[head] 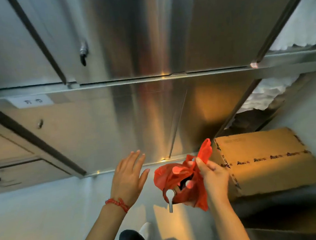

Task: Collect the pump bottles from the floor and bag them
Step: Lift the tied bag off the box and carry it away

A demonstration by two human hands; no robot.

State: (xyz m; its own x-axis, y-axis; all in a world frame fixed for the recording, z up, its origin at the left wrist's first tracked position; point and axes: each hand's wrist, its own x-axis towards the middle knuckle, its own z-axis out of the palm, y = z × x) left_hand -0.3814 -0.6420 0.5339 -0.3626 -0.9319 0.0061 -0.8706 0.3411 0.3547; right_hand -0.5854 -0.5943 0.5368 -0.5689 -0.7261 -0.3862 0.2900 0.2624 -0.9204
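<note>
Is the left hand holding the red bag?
No, the left hand is open with spread fingers and apart from the red bag, which the right hand grips.

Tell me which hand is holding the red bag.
The right hand pinches the red bag by its handles; the left hand, wearing a red bracelet, is open, empty.

The left hand (128, 176) is held out flat, palm down, its fingers straight and slightly spread, nothing grasped. The right hand (213, 176) is raised beside it, fingers curled and apparently pinched with the thumb. Both forearms are extended forward.
</note>
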